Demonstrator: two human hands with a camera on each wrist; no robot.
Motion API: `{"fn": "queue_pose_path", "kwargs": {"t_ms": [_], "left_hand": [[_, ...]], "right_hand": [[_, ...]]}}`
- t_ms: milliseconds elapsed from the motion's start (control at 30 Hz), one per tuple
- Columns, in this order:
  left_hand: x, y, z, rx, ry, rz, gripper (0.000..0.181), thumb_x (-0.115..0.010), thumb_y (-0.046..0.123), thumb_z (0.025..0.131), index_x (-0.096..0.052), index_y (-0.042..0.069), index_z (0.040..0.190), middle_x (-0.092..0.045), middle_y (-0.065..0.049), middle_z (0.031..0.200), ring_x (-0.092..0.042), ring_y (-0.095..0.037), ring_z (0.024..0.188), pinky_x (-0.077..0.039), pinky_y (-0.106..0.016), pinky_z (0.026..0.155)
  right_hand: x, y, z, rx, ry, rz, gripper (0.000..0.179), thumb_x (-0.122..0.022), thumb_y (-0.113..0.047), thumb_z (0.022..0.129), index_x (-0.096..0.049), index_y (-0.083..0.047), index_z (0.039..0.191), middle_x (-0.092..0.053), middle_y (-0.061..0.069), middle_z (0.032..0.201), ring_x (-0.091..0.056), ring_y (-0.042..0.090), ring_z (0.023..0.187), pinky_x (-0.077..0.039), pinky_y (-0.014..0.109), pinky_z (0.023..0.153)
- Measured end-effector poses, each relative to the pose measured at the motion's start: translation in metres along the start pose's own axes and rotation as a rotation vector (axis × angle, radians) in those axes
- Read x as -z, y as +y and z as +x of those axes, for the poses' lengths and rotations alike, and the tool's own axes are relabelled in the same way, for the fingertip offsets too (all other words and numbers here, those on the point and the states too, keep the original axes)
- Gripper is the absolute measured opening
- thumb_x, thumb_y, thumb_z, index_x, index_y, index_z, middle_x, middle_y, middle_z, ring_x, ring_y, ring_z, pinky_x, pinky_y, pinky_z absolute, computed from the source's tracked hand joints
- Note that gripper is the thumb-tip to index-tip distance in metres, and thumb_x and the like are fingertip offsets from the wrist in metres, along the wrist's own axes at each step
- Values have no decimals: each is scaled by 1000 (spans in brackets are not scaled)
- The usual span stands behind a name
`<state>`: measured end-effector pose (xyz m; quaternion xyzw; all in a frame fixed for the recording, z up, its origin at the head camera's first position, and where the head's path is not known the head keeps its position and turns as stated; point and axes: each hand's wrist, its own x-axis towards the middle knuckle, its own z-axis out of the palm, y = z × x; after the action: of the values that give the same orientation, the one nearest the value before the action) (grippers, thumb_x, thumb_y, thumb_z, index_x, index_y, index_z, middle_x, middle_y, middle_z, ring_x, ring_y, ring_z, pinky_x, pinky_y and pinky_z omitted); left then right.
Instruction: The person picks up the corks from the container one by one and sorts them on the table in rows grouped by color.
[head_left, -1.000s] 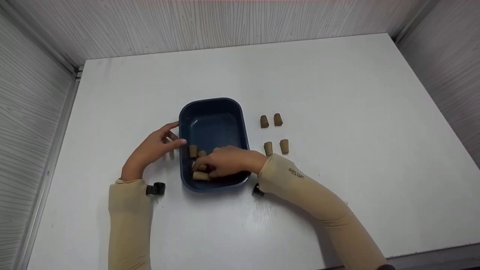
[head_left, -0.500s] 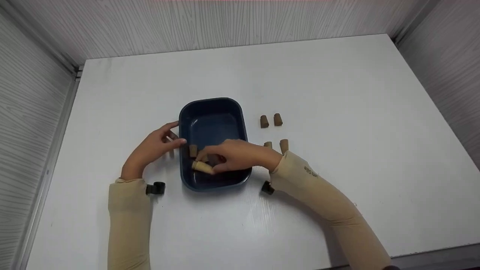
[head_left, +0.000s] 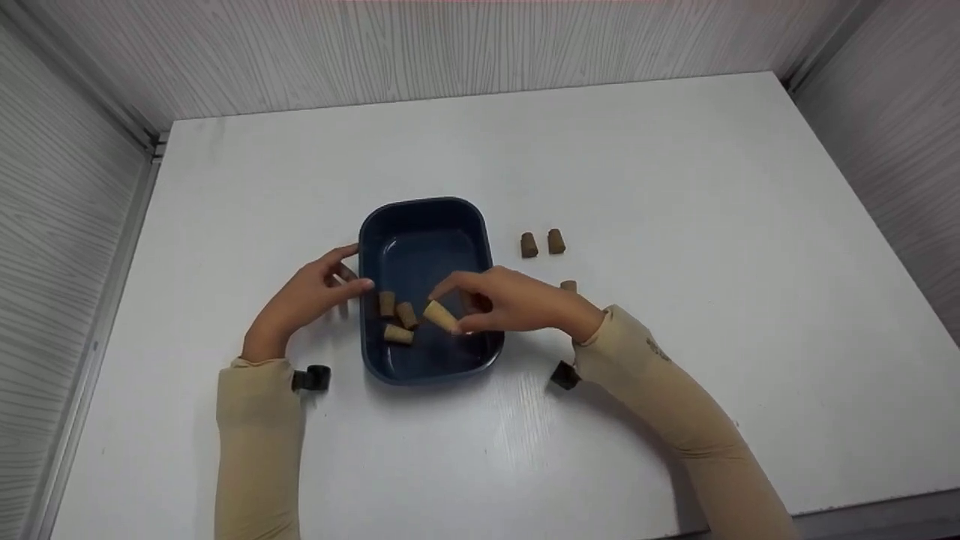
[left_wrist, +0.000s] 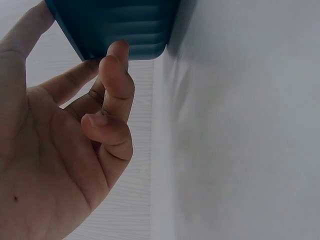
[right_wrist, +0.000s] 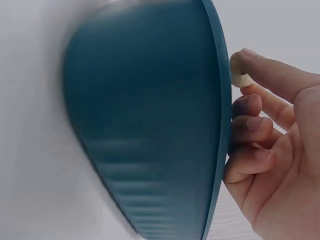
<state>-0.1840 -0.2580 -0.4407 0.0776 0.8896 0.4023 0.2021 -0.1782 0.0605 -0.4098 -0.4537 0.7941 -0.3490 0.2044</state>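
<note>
A deep blue plastic tub [head_left: 431, 379] stands on the white table. My left hand [head_left: 311, 296] holds its left side, thumb over the rim and forefinger against the outer wall; its other fingers are loosely curled in the left wrist view. My right hand [head_left: 517, 300] pinches a tapered cork stopper [head_left: 440, 316] between thumb and forefinger, above the tub's near right part. In the right wrist view the pinched cork shows just past the rim. Inside the tub lie three corks: one by the left wall [head_left: 387, 304], another cork [head_left: 406, 315] beside it, and a paler cork [head_left: 398, 334] nearer me.
Right of the tub, two darker corks [head_left: 556, 241] stand side by side on the table [head_left: 675, 225]. Nearer, one cork [head_left: 568, 286] is mostly hidden behind my right wrist. Black wrist cameras [head_left: 318, 377] stick out from both sleeves. Wood-grain panels [head_left: 420, 52] border the table.
My right hand has taken hold of a cork in the tub, raised it and moved right with it. The left hand and tub stay put.
</note>
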Motion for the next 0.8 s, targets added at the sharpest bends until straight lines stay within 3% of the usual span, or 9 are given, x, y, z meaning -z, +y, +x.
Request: {"fn": "queue_pose_path", "kwargs": {"t_ms": [267, 500, 800], "left_hand": [[0, 3, -3, 0, 2, -3, 75, -60, 53, 91, -30, 21, 153, -60, -12, 113, -57, -24, 82, -44, -32, 68], [-1, 4, -2, 10, 3, 7, 77, -60, 54, 90, -30, 20, 153, -59, -12, 114, -56, -25, 84, -44, -32, 69], [-1, 0, 0, 14, 4, 11, 79, -59, 58, 88, -31, 21, 152, -59, -11, 114, -57, -25, 85, -44, -32, 70]], "right_hand": [[4, 0, -26, 27, 92, -24, 40, -67, -24, 92, -55, -12, 127, -53, 1, 73, -41, 6, 61, -35, 21, 59], [15, 3, -55, -29, 151, -16, 40, -68, -29, 91, -55, -14, 126, -50, 0, 70, -40, 7, 61, -35, 21, 58], [35, 11, -91, -68, 290, 50, 43, -72, -15, 87, -54, -7, 125, -51, -1, 70, -38, 6, 60, -34, 20, 57]]}}
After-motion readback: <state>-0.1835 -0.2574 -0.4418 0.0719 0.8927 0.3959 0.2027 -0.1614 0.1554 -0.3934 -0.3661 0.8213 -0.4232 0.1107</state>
